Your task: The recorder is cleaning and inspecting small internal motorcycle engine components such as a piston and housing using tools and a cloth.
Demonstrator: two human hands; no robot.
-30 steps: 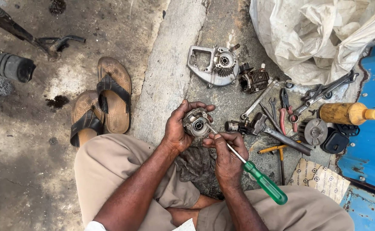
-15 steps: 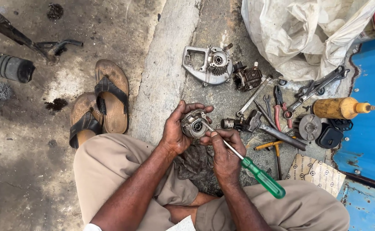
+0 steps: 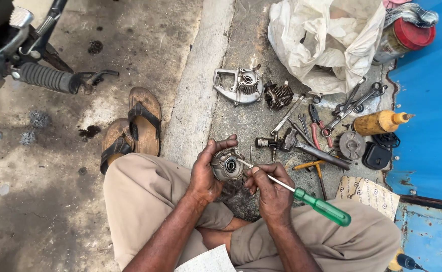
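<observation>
Gripped in the left hand (image 3: pixel 206 174), a round greasy metal housing (image 3: pixel 227 165) meets the right hand's (image 3: pixel 274 194) green-handled screwdriver (image 3: pixel 301 194).

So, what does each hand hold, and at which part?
The left hand cups the round metal engine part around its rim. The right hand grips the green-handled screwdriver on its metal shaft, not the handle.

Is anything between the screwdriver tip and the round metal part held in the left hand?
Nothing visible is. The left hand cups the round metal part from the side, leaving its face open. The right hand holds the green-handled screwdriver, whose shaft runs straight to the part's edge, fingers clear of its path.
</observation>
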